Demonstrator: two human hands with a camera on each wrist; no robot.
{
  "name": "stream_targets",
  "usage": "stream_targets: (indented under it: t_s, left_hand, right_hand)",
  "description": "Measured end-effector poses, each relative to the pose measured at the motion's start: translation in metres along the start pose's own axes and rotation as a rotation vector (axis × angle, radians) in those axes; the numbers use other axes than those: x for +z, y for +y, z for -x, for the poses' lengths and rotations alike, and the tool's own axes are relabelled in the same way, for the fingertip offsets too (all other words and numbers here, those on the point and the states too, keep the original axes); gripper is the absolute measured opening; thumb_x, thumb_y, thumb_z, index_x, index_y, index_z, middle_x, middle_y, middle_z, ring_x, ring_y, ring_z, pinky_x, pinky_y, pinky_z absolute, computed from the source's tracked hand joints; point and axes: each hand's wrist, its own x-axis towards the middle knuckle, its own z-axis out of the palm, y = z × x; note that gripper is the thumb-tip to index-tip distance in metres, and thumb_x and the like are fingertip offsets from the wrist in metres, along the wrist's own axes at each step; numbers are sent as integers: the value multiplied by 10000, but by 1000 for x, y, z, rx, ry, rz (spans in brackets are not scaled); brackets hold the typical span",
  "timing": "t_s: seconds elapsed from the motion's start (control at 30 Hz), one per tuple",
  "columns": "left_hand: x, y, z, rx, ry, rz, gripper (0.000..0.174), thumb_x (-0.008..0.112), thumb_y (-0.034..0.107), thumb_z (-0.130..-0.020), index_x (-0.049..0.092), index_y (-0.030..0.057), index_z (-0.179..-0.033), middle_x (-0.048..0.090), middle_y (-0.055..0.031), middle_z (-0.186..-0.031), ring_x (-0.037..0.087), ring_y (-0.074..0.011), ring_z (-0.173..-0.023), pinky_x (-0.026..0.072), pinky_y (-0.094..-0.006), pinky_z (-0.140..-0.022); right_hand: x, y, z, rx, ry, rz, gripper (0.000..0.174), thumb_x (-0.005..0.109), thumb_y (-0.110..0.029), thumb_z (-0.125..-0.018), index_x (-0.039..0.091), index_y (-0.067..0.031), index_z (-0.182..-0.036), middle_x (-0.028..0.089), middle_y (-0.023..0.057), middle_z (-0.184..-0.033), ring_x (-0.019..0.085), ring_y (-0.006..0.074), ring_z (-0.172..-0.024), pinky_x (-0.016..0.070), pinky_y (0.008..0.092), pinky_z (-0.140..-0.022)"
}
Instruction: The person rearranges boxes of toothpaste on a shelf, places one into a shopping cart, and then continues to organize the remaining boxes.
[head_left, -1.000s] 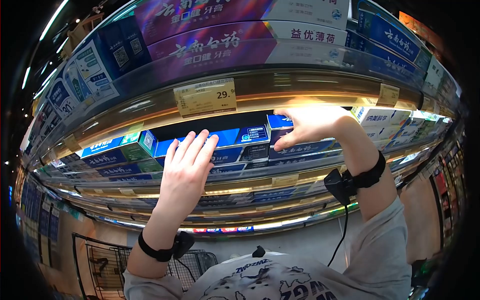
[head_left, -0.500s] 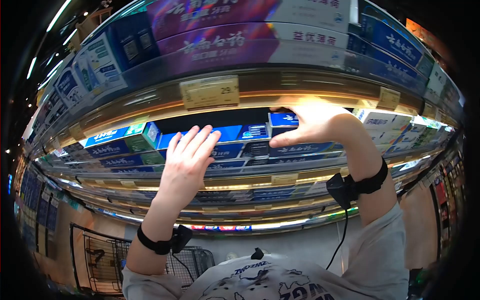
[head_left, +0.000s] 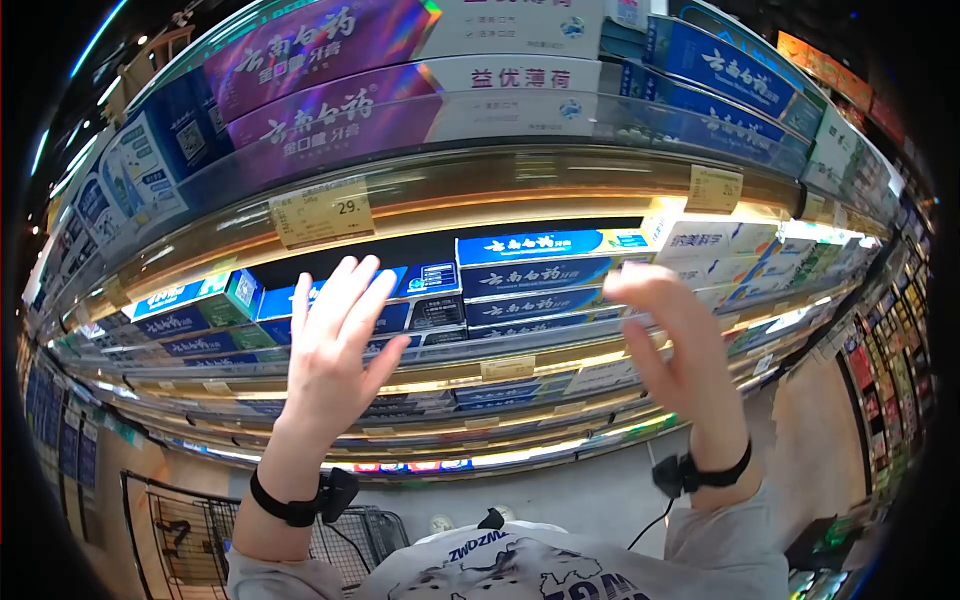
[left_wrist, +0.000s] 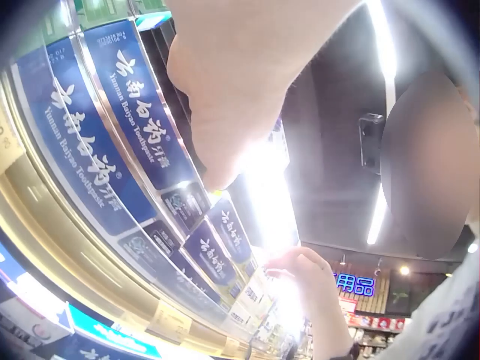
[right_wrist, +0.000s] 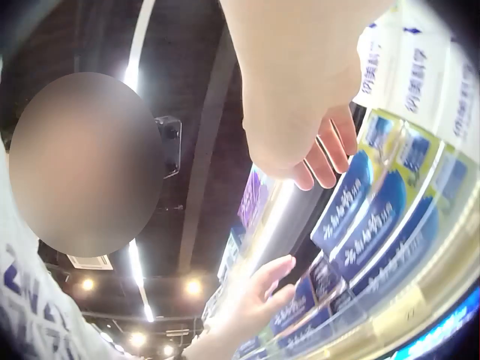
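and there it is, the right hand [head_left: 685,340] is off the stack of blue toothpaste boxes [head_left: 540,275]; half a second ago i had it covering the top one, and now the whole front of that stack shows. from the head view its fingers are loosely bent and a touch blurred, the thumb well clear of them, pinching nothing; my right wrist view gives slim gaps between them. they are near the right end of the stack, but whether a fingertip brushes it, i can't tell. the left hand [head_left: 335,350] is holding its pose, fingers extended and spread, thumb out to the side, in front of the lower row of blue boxes [head_left: 435,285]; touching or just short of it, i can't say. the stack sits on the shelf, between that row and the white boxes [head_left: 705,240] to its right, its boxes lying flat one on another, edges roughly in line. so for the work on these boxes, i judge the right hand's contact with that top box is finished, and both hands look empty.
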Motion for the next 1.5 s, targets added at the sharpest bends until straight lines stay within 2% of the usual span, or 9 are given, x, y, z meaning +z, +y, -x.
stream_targets:
  t_s: [0.23,0.4,0.5,0.73,1.07,1.27,1.37,1.47,1.5]
  left_hand:
    - [7,26,65,47,-2,251,186,786,102,-754,634,115,-861,679,-83,-1114,629,-292,-1125,448,-524,-1022]
    - [7,35,176,-325,-178,172,148,730,89,-812,634,40,-912,667,-80,-974,648,-260,-974,508,-404,-949]
    - [-15,39,252,-567,-193,131,137,729,97,-813,620,45,-878,651,-86,-894,635,-282,-899,511,-405,-868]
    - [-78,60,361,-1098,-172,3,94,693,147,-853,624,84,-861,638,-89,-803,611,-312,-820,485,-424,-758]
    - [-182,61,501,-1426,3,-110,112,714,105,-839,627,38,-859,656,-120,-831,632,-341,-847,497,-445,-757]
    - [-248,76,573,-1626,192,-294,132,732,90,-829,656,30,-919,684,-135,-893,640,-351,-863,504,-430,-781]
    - [-272,89,593,-1685,223,-384,127,729,73,-811,675,38,-920,698,-125,-911,641,-347,-880,503,-435,-792]
    - [-280,106,611,-1809,233,-373,172,739,87,-826,679,38,-979,696,-142,-930,648,-346,-876,515,-415,-790]
    - [-281,111,616,-1849,239,-368,171,740,87,-827,680,42,-980,696,-138,-930,648,-343,-876,515,-412,-789]
  right_hand:
    - [79,-19,61,8,-326,-415,257,671,37,-782,696,-52,-1022,699,103,-933,666,295,-866,526,415,-805]
    - [139,-15,98,98,-518,-558,184,665,36,-797,703,-20,-968,698,138,-867,663,326,-834,513,401,-769]
    - [169,-39,97,148,-659,-620,172,629,50,-822,706,-5,-966,706,147,-869,669,325,-827,510,387,-761]
    - [253,-109,65,-113,-904,-734,160,647,13,-849,712,-15,-992,708,173,-917,667,365,-875,509,416,-813]
    - [392,-312,31,-561,-1252,-866,185,647,-96,-890,691,-25,-1055,706,175,-980,662,367,-945,517,450,-847]
    - [530,-471,40,-886,-1292,-634,219,618,-186,-908,651,-17,-1043,669,186,-1008,653,375,-993,532,468,-854]
    - [621,-535,82,-956,-1319,-494,238,629,-208,-891,640,-29,-1048,661,185,-987,651,383,-1019,543,477,-858]
    - [694,-586,132,-930,-1372,-211,371,673,-240,-886,570,-30,-1174,625,189,-1135,633,391,-1082,554,492,-870]
    - [708,-599,147,-769,-1367,-192,456,708,-270,-856,527,-25,-1195,593,203,-1168,632,423,-1064,555,504,-865]
